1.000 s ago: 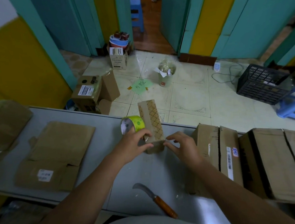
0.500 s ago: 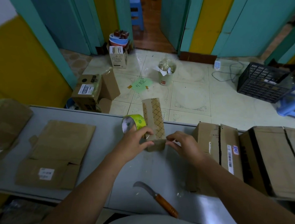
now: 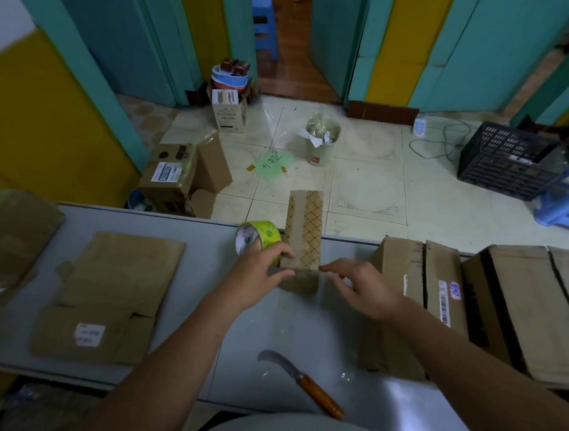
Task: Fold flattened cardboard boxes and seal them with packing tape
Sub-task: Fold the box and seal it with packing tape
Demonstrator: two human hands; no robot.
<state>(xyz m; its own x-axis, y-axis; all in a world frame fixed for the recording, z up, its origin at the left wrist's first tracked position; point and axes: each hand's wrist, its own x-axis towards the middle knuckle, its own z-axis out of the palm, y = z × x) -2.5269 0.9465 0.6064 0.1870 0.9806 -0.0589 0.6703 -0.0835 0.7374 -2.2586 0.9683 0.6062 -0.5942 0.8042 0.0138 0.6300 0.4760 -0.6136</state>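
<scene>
A small narrow cardboard box (image 3: pixel 304 234) with a diamond-patterned strip on top lies on the grey table (image 3: pixel 160 233), its long side pointing away from me. My left hand (image 3: pixel 264 272) grips its near left corner. My right hand (image 3: pixel 358 284) rests at the near right end, fingertips touching the box's end face. A roll of tape (image 3: pixel 257 240) with a green-yellow core stands just behind my left hand. Two flattened cardboard boxes (image 3: pixel 111 292) lie to the left on the table.
A curved knife with a wooden handle (image 3: pixel 303 382) lies near the table's front edge. Several folded brown boxes (image 3: pixel 511 305) crowd the right side. More cardboard (image 3: pixel 2 233) is stacked at far left. On the floor beyond: boxes, a bin, a black crate (image 3: pixel 505 158), a blue stool.
My right hand has slid slightly right along the box's near end. The left hand keeps its grip and the box has barely moved.
</scene>
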